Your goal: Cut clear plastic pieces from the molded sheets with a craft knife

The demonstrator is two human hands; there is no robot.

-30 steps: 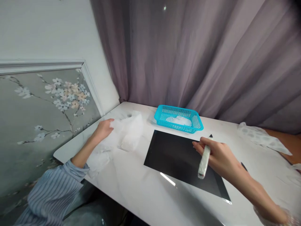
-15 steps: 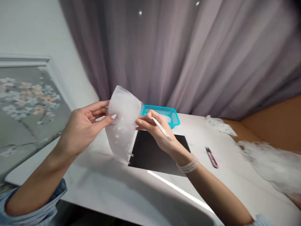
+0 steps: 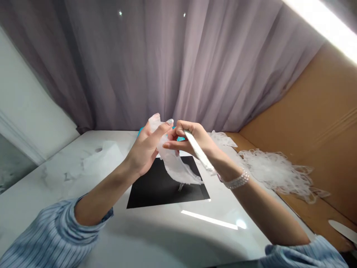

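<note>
Clearly the step in hand is holding up a thin white sheet [image 3: 178,169] between both hands, above the surface [image 3: 167,238]. The left hand [image 3: 146,149] pinches the sheet's top edge with thumb and fingers. The right hand [image 3: 191,141] pinches it just beside, its fingertips near the left's, and also clasps a slim white stick [image 3: 199,153] that slants down along the wrist. The sheet hangs limp, with its lower end just over a black mat [image 3: 156,190]; whether it touches the mat I cannot tell.

In my judgement, further handling calls for a light, steady pinch from both hands, since the sheet looks flimsy and the stick takes up part of the right hand's grasp.

Counted:
- one sheet
- one stick
- one mat
- one blue basket [image 3: 180,139], mostly hidden behind the hands
- two heaps of lace [image 3: 276,171] at the right
- one crumpled white pile [image 3: 95,162] at the left
- one bead bracelet [image 3: 237,181]
</note>
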